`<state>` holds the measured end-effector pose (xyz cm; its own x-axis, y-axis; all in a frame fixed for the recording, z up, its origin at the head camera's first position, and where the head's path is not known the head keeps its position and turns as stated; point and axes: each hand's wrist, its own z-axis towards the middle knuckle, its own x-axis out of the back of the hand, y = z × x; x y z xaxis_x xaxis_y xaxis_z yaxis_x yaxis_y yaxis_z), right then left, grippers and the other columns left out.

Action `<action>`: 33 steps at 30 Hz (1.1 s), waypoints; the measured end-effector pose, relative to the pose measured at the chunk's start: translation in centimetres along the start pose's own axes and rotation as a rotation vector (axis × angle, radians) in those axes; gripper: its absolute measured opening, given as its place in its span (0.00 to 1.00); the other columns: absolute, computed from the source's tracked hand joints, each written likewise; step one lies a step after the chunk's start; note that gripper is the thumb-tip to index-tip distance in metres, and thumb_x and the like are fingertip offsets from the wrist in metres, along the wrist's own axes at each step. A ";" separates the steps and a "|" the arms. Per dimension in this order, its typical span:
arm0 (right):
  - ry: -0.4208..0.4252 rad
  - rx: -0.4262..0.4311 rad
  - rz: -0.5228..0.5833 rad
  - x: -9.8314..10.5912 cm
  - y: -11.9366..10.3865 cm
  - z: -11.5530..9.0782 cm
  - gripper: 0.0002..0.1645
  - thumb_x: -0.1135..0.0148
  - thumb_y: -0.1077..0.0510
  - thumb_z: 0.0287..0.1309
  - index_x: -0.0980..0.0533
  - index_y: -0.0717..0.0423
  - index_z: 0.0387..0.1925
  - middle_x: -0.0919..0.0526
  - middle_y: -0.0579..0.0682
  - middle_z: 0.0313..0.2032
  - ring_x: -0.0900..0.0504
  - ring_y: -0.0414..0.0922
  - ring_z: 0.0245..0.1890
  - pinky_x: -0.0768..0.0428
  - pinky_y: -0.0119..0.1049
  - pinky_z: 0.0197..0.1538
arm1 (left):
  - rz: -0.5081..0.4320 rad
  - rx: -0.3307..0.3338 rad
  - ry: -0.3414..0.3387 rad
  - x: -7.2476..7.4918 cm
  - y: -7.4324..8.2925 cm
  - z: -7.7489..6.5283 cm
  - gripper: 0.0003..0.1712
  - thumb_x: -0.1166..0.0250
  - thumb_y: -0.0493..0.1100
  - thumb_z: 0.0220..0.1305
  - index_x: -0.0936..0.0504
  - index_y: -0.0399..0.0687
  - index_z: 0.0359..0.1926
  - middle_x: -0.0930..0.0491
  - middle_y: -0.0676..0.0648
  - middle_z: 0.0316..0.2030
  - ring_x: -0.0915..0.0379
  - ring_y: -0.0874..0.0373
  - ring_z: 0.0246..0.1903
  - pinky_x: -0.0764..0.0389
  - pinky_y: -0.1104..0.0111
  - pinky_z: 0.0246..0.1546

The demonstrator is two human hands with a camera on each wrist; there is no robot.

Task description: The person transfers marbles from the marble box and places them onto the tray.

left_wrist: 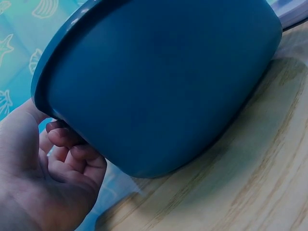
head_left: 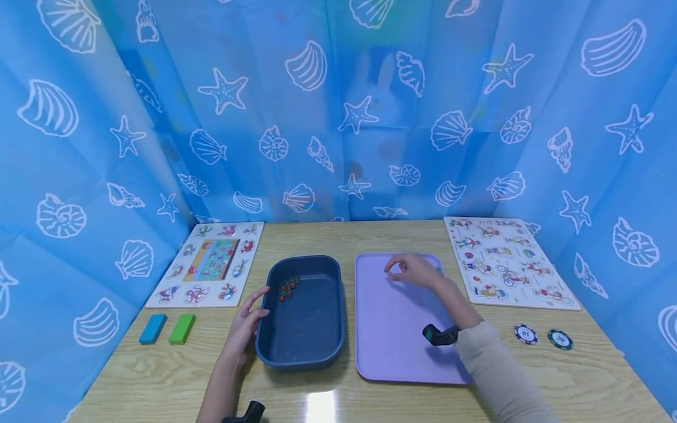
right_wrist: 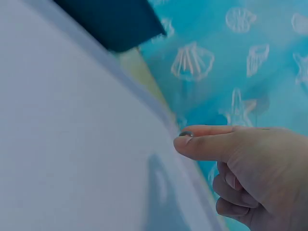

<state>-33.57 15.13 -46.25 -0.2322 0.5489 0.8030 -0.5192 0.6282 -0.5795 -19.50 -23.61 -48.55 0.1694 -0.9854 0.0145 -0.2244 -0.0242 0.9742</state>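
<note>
My left hand (head_left: 245, 326) holds the left rim of a dark blue rectangular bin (head_left: 301, 365). In the left wrist view its fingers curl beneath the rim, against the outer wall. Inside the bin, near its left wall, lie several small reddish-brown and green round pieces (head_left: 287, 289), too small to identify. Over the far part of a lilac tray (head_left: 394, 346), my right hand (head_left: 415, 271) pinches a small, dark, shiny rounded piece (right_wrist: 186, 134) between thumb and index finger. Something small and greenish (head_left: 438, 270) shows on the tray just beyond that hand, partly hidden.
A sea-animal puzzle board (head_left: 211, 264) lies at the back left, a sports-figure puzzle board (head_left: 508, 263) at the back right. Blue (head_left: 153, 329) and green blocks (head_left: 182, 329) sit left of the bin. Two poker chips (head_left: 526, 334) lie at right. A shell-patterned curtain (head_left: 338, 147) surrounds the table.
</note>
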 end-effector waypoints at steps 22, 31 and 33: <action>0.009 0.068 -0.027 -0.6 -4.4 1.8 0.10 0.38 0.56 0.51 0.20 0.51 0.38 0.41 0.43 0.13 0.44 0.39 0.15 0.42 0.30 0.21 | -0.007 -0.012 0.002 -0.1 0.0 -0.1 0.26 0.45 0.41 0.56 0.31 0.66 0.56 0.43 0.58 0.12 0.46 0.64 0.13 0.41 0.74 0.17; -0.099 0.210 -0.043 -3.7 -12.3 6.9 0.09 0.42 0.51 0.54 0.20 0.45 0.38 0.43 0.41 0.11 0.45 0.39 0.13 0.42 0.29 0.22 | -0.013 0.004 -0.005 0.0 0.0 -0.1 0.25 0.46 0.41 0.57 0.32 0.66 0.56 0.42 0.57 0.12 0.45 0.63 0.13 0.41 0.74 0.18; -0.122 0.231 -0.046 -4.6 -13.4 7.9 0.09 0.41 0.52 0.54 0.20 0.46 0.37 0.42 0.41 0.12 0.43 0.39 0.14 0.41 0.28 0.23 | -0.015 0.009 -0.010 0.1 0.1 0.0 0.25 0.46 0.42 0.57 0.32 0.66 0.57 0.42 0.57 0.12 0.45 0.63 0.13 0.41 0.74 0.17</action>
<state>-32.02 -0.21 -41.05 -0.2943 0.4436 0.8465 -0.7023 0.5004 -0.5063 -19.46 -23.66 -48.49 0.1631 -0.9866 -0.0019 -0.2308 -0.0401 0.9722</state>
